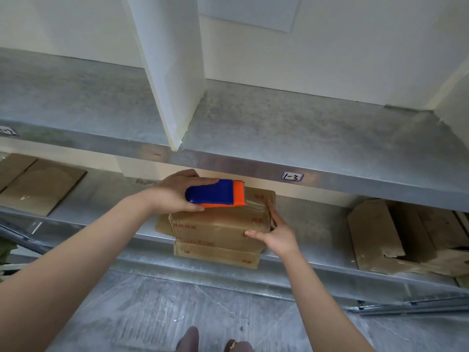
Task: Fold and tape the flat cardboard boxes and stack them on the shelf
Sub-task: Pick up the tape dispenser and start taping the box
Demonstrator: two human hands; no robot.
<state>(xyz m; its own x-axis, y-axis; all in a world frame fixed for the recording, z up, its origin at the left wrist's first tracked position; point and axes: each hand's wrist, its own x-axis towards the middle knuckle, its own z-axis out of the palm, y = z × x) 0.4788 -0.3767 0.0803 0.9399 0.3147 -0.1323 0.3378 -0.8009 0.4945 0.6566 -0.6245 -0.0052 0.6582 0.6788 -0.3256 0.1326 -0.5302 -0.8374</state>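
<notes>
Grey metal shelving fills the frame, with a marbled grey floor (157, 311) below and the tips of two shoes (189, 339) at the bottom edge. On the upper shelf (279, 118) a white divider (175, 72) stands upright, and a small label (292, 176) is stuck to the shelf's front lip. That lip hangs just above the work and hides the far end of the cardboard box (220, 224), which sits at the middle of the lower shelf (317, 224) on top of a second box (215, 255) that juts past the shelf's front edge. The left hand (172, 194) grips a blue and orange tape dispenser (215, 193), its orange end resting on the upper box's top. The right hand (276, 235) lies flat against the box's right side, fingers straight, thumb along the near face. Flat cardboard sheets (43, 186) lie at the left of the lower shelf, well apart from the box. Rough, partly torn boxes (396, 232) lean together at the right.
</notes>
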